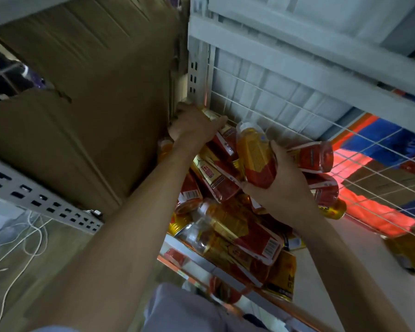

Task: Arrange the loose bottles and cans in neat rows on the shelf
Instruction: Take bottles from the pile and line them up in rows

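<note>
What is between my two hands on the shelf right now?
In the head view, loose red-and-gold bottles lie piled between the left hand and the right hand, which grips another bottle.

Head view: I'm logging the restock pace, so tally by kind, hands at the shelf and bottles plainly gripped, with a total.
Bare hands: 2, left hand, right hand
Amber plastic bottle with yellow-and-red label, gripped by the right hand: 1
Total: 3
The left hand's hold is hidden; the heaped red-and-gold drinks overlap too much to count.
</note>
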Demonstrator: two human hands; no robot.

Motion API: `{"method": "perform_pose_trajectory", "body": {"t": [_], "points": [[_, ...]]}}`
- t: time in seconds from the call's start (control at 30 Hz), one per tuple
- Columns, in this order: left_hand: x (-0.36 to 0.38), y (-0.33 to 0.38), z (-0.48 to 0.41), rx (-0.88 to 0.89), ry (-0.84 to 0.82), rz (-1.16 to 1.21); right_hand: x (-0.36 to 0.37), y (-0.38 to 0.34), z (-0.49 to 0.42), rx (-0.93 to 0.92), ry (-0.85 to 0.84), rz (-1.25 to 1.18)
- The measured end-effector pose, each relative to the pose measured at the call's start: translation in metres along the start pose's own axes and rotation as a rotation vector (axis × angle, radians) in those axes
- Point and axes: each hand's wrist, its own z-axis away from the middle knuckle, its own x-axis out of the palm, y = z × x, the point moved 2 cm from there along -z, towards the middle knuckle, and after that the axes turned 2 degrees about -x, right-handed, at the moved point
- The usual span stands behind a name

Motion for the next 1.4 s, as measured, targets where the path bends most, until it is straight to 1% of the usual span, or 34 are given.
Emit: {"method": "perform_pose_trajectory", "body": {"t": [0.13, 0.2, 0.27, 0.33, 0.47, 0.6, 0.67, 0.73, 0.8, 0.83, 0.87, 0.9, 0.97, 1.03, 1.1, 1.2, 1.4], "points": [[0.001, -0.005, -0.005, 0.054, -0.054, 0.168, 0.006, 0.004, 0.003, 0.049, 0.012, -0.009], [0.002, -0.004, -0.001, 0.088, -0.011, 0.288, 0.010, 0.006, 0.005, 0.060, 0.024, -0.019], [0.001, 0.000, 0.001, 0.145, 0.070, 0.381, 0.014, 0.006, 0.008, 0.059, 0.047, -0.025], [-0.001, 0.005, 0.003, 0.209, 0.089, 0.455, 0.015, 0.004, 0.012, 0.057, 0.076, -0.018], [-0.001, 0.008, 0.010, 0.244, -0.022, 0.660, 0.012, 0.006, 0.018, 0.056, 0.120, -0.035], [-0.007, 0.001, 0.030, 0.294, -0.071, 0.837, 0.007, 0.013, 0.023, 0.071, 0.166, -0.053], [-0.019, -0.002, 0.047, 0.285, -0.129, 0.936, 0.003, 0.017, 0.028, 0.085, 0.187, -0.085], [-0.036, -0.004, 0.067, 0.295, -0.181, 1.004, -0.003, 0.024, 0.040, 0.099, 0.213, -0.226], [-0.047, -0.007, 0.089, 0.279, -0.211, 1.095, -0.009, 0.032, 0.059, 0.116, 0.239, -0.541], [-0.047, -0.010, 0.101, 0.232, -0.244, 1.174, -0.012, 0.037, 0.070, 0.140, 0.243, -0.730], [-0.042, -0.012, 0.114, 0.172, -0.306, 1.248, -0.015, 0.041, 0.079, 0.183, 0.235, -0.897], [-0.034, -0.011, 0.129, 0.124, -0.391, 1.293, -0.016, 0.046, 0.087, 0.223, 0.216, -0.994], [-0.008, -0.008, 0.158, 0.132, -0.570, 1.258, -0.014, 0.057, 0.097, 0.285, 0.178, -0.997], [0.016, -0.004, 0.181, 0.126, -0.689, 1.179, -0.009, 0.067, 0.106, 0.327, 0.198, -0.986], [0.033, -0.002, 0.193, 0.113, -0.749, 1.099, -0.007, 0.076, 0.117, 0.358, 0.239, -1.031], [0.051, -0.002, 0.203, 0.156, -0.800, 1.031, -0.013, 0.087, 0.137, 0.420, 0.301, -1.101], [0.074, 0.027, 0.250, 0.214, -0.907, 1.004, -0.042, 0.103, 0.181, 0.460, 0.396, -1.002]]}}
